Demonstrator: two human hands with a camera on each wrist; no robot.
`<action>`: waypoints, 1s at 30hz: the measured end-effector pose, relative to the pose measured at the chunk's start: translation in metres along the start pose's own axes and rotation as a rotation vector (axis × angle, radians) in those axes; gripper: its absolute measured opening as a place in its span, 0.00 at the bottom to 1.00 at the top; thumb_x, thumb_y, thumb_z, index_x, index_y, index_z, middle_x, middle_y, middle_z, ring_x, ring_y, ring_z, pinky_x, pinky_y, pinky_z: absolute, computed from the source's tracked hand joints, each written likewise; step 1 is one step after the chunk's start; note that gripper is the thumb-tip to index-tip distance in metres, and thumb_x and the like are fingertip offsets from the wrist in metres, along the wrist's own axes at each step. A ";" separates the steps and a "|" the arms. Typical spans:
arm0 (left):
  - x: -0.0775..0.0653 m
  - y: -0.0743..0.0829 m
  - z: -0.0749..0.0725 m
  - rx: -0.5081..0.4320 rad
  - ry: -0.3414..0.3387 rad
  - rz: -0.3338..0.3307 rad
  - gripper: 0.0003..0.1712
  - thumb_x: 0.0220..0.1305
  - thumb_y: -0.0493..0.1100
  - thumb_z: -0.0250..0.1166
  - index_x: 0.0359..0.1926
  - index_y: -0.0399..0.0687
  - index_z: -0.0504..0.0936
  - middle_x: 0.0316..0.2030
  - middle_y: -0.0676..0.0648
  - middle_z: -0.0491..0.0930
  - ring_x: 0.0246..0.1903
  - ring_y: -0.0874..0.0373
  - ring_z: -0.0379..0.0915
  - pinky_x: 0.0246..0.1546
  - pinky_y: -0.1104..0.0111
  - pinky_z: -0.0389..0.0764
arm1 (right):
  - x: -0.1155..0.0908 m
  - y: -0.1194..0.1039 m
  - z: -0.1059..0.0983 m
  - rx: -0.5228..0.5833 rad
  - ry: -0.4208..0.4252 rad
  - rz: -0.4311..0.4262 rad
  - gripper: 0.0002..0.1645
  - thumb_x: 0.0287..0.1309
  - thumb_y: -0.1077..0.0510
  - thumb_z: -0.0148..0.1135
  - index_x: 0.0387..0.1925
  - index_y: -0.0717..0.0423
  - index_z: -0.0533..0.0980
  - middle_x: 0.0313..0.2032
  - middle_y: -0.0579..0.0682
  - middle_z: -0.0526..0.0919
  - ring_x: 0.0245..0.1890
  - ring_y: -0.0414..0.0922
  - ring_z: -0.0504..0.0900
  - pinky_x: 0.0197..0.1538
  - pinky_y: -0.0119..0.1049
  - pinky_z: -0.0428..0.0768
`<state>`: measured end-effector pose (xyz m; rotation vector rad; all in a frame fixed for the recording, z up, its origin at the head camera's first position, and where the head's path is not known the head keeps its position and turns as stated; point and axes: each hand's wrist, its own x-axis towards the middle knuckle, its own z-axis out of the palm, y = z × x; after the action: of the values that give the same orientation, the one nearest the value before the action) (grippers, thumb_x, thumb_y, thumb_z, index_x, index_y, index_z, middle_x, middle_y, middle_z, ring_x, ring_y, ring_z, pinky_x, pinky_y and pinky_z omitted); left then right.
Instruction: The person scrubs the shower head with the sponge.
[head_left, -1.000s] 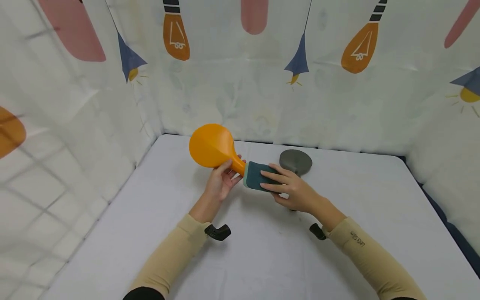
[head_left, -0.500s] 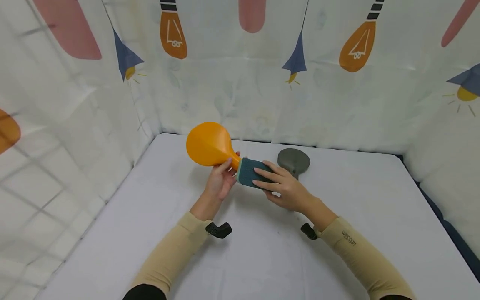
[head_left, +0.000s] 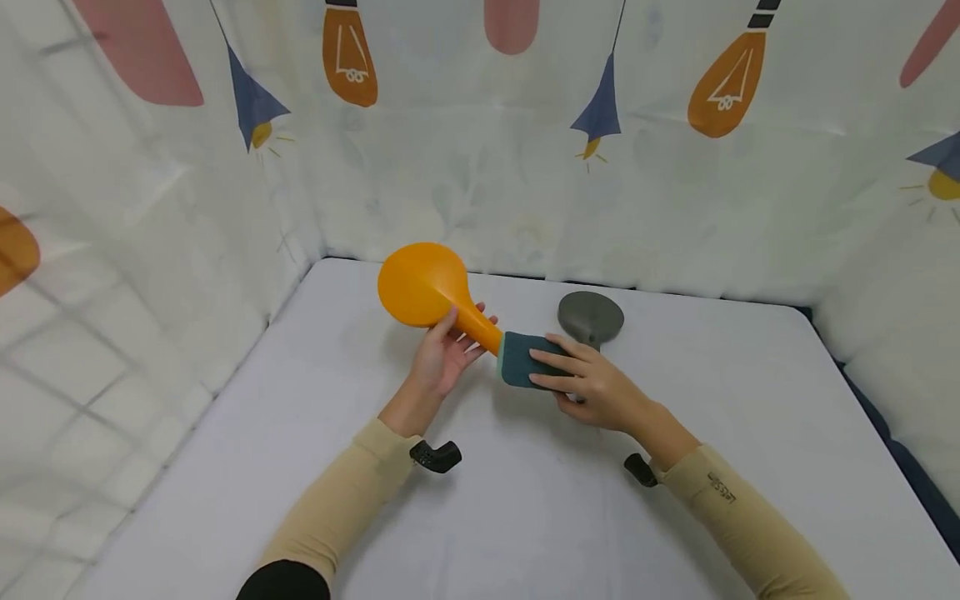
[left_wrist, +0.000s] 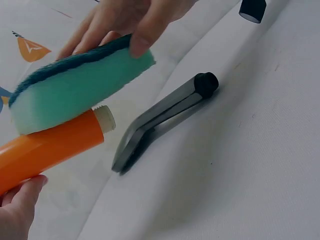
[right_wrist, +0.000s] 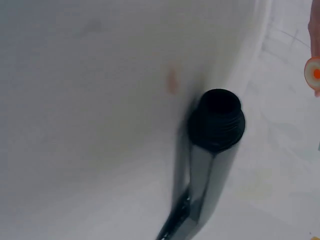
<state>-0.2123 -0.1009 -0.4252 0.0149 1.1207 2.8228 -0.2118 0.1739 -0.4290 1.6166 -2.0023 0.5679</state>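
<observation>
My left hand (head_left: pixel 442 358) holds an orange handheld shower head (head_left: pixel 423 283) by its handle, raised over the table with the round head toward the far left. In my right hand (head_left: pixel 607 396) is a sponge (head_left: pixel 525 360), dark teal on one side and light green on the other. Seen from the left wrist, the sponge's green side (left_wrist: pixel 80 92) lies along the orange handle (left_wrist: pixel 55 150), near its pale threaded end (left_wrist: pixel 105 119). Fingers spread over the teal side while the thumb presses the edge.
Behind my right hand a dark grey handheld shower head (head_left: pixel 590 317) lies on the white table (head_left: pixel 517 500). Its black threaded end (right_wrist: pixel 217 120) shows in the right wrist view. White printed curtains (head_left: pixel 510 183) enclose the table's back and sides.
My right hand slid the sponge left along the handle toward the round head, then back right to the handle's end. The left hand keeps its grip almost in place.
</observation>
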 end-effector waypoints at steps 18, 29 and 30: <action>0.005 -0.005 -0.009 0.193 -0.035 0.016 0.27 0.78 0.30 0.52 0.73 0.48 0.62 0.64 0.38 0.71 0.63 0.38 0.72 0.60 0.43 0.73 | -0.005 0.011 0.010 -0.001 -0.042 0.009 0.36 0.37 0.71 0.80 0.55 0.57 0.85 0.61 0.61 0.80 0.65 0.65 0.73 0.62 0.57 0.75; 0.005 -0.001 0.002 0.155 -0.034 -0.012 0.22 0.83 0.46 0.47 0.71 0.47 0.62 0.56 0.46 0.78 0.45 0.55 0.79 0.42 0.65 0.84 | 0.028 0.011 0.005 -0.027 -0.035 0.011 0.34 0.44 0.68 0.81 0.57 0.57 0.83 0.64 0.60 0.77 0.68 0.64 0.69 0.64 0.56 0.74; 0.004 0.001 0.002 0.136 -0.032 -0.021 0.24 0.83 0.52 0.47 0.72 0.49 0.61 0.57 0.45 0.78 0.47 0.53 0.79 0.43 0.64 0.84 | 0.027 0.012 0.004 -0.029 -0.039 0.003 0.34 0.43 0.68 0.81 0.57 0.57 0.83 0.64 0.60 0.78 0.68 0.65 0.69 0.64 0.57 0.74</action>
<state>-0.2166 -0.0995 -0.4235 0.0586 1.2949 2.7134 -0.2281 0.1534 -0.4155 1.6197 -2.0321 0.5099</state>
